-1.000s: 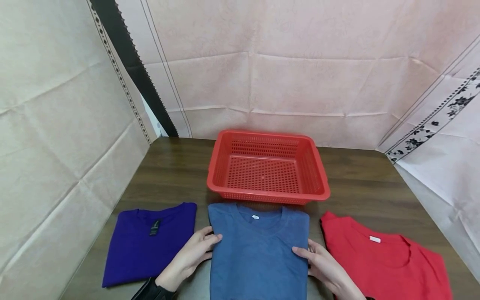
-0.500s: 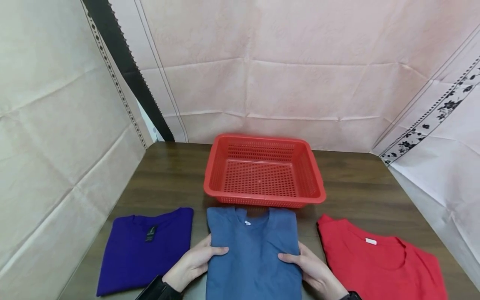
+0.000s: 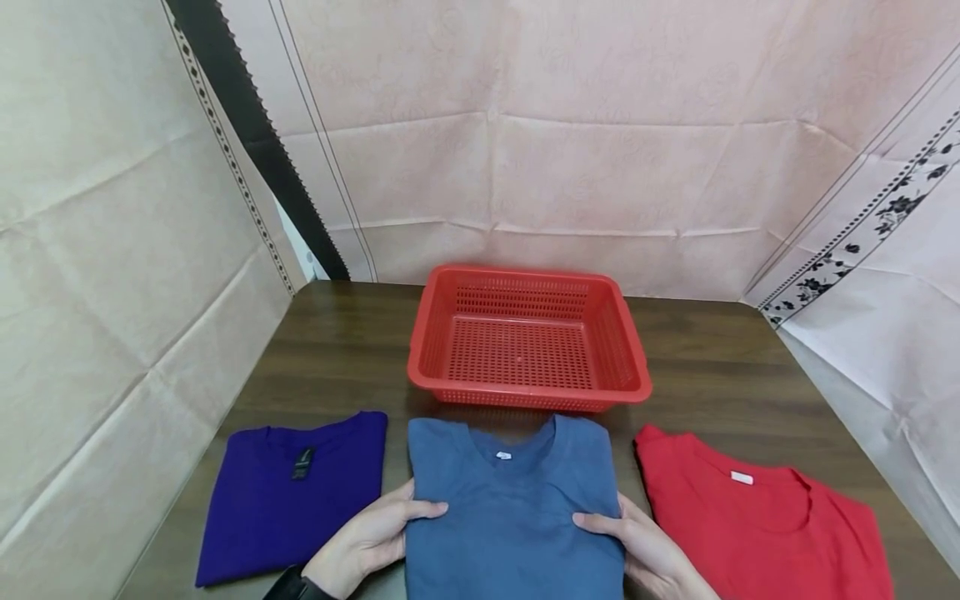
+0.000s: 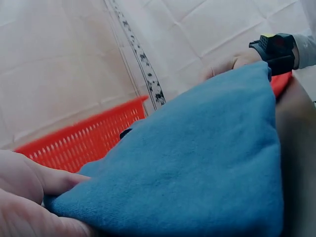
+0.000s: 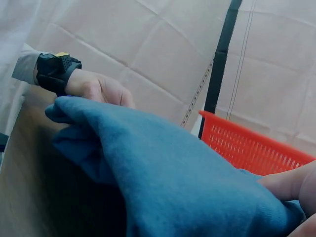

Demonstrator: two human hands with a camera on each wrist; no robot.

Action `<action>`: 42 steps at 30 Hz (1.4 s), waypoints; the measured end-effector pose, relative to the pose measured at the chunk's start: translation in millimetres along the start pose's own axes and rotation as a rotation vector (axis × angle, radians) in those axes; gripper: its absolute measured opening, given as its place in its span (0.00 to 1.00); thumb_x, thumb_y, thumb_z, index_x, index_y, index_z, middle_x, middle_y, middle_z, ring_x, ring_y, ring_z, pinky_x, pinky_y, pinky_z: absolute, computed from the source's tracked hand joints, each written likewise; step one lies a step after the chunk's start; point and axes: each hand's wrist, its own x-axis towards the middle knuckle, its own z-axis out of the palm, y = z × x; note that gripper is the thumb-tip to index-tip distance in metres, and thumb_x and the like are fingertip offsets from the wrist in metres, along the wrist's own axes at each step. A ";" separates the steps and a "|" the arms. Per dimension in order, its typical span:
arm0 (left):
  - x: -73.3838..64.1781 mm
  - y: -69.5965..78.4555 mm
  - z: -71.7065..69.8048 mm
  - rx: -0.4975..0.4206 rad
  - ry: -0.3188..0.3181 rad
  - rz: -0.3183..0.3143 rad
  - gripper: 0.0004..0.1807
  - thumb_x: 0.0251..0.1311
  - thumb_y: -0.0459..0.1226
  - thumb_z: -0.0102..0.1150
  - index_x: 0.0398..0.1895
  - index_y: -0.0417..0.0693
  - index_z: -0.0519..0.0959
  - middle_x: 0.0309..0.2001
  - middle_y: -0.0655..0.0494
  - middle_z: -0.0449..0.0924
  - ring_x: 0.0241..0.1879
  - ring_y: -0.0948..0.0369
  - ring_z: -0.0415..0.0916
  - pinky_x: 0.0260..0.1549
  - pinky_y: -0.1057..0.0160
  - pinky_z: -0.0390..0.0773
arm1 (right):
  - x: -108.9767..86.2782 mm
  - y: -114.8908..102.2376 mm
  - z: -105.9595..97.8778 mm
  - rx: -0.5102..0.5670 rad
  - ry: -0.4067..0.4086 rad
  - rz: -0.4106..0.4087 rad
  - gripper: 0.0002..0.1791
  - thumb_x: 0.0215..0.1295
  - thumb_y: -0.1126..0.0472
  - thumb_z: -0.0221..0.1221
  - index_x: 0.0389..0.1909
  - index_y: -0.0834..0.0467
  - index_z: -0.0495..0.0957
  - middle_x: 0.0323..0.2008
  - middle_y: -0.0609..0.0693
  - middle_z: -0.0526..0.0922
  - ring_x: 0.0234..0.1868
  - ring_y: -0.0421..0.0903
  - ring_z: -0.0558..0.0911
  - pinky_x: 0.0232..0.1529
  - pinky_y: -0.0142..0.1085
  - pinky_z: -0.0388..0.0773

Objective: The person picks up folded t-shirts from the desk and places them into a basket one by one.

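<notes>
A folded blue T-shirt (image 3: 513, 517) spans the space between my two hands in the head view, its collar and small white label facing the basket. My left hand (image 3: 375, 533) pinches its left edge, thumb on top and fingers underneath. On the opposite edge my right hand (image 3: 648, 546) grips it the same way. Both wrist views show the shirt (image 4: 187, 163) lifted off the table, its lower part sagging. Beyond its collar stands a red plastic basket (image 3: 528, 393) with nothing inside.
A folded purple T-shirt (image 3: 292, 500) lies on the wooden table (image 3: 337, 350) at left. To the right is a folded red T-shirt (image 3: 765, 517). Pale cloth sheets (image 3: 600, 167) hang behind and along both sides of the table.
My hands, earlier at the blue T-shirt's side edges, have taken hold of it with thumbs on top and raised it. Its sides drew together, then spread slightly. The basket has stayed put.
</notes>
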 end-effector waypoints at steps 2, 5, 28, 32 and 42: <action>-4.3 4.5 4.7 -0.003 -0.009 0.000 0.44 0.66 0.30 0.44 0.72 0.50 0.26 0.71 0.36 0.44 0.63 0.48 0.58 0.61 0.51 0.65 | -6.2 -3.1 2.5 -0.013 0.003 -0.001 0.40 0.67 0.58 0.51 0.69 0.62 0.36 0.63 0.60 0.59 0.57 0.51 0.70 0.60 0.48 0.68; -11.5 12.7 13.9 0.017 -0.007 0.000 0.43 0.66 0.32 0.45 0.72 0.50 0.27 0.70 0.38 0.48 0.63 0.48 0.59 0.61 0.51 0.66 | -17.2 -10.2 7.0 -0.042 0.005 -0.005 0.39 0.67 0.57 0.50 0.68 0.62 0.37 0.62 0.59 0.62 0.56 0.52 0.71 0.59 0.47 0.71; -4.9 122.2 63.9 0.124 -0.015 0.058 0.35 0.66 0.29 0.42 0.71 0.53 0.41 0.68 0.41 0.53 0.62 0.50 0.60 0.55 0.55 0.73 | -38.4 -116.9 30.6 -0.035 0.097 -0.143 0.38 0.66 0.61 0.51 0.69 0.55 0.38 0.66 0.58 0.52 0.61 0.54 0.65 0.57 0.44 0.73; 3.2 145.9 68.5 0.137 0.002 0.091 0.31 0.66 0.28 0.42 0.69 0.51 0.47 0.63 0.45 0.60 0.60 0.52 0.63 0.52 0.57 0.76 | -31.3 -140.8 30.0 -0.058 0.070 -0.199 0.38 0.66 0.62 0.51 0.69 0.55 0.38 0.66 0.57 0.52 0.62 0.54 0.65 0.56 0.42 0.74; 42.6 205.1 65.2 0.125 0.051 0.113 0.19 0.66 0.25 0.40 0.58 0.48 0.58 0.51 0.49 0.70 0.48 0.57 0.73 0.41 0.62 0.81 | 9.8 -198.1 17.5 -0.027 0.002 -0.280 0.36 0.67 0.67 0.49 0.69 0.56 0.39 0.64 0.55 0.55 0.60 0.51 0.68 0.50 0.40 0.78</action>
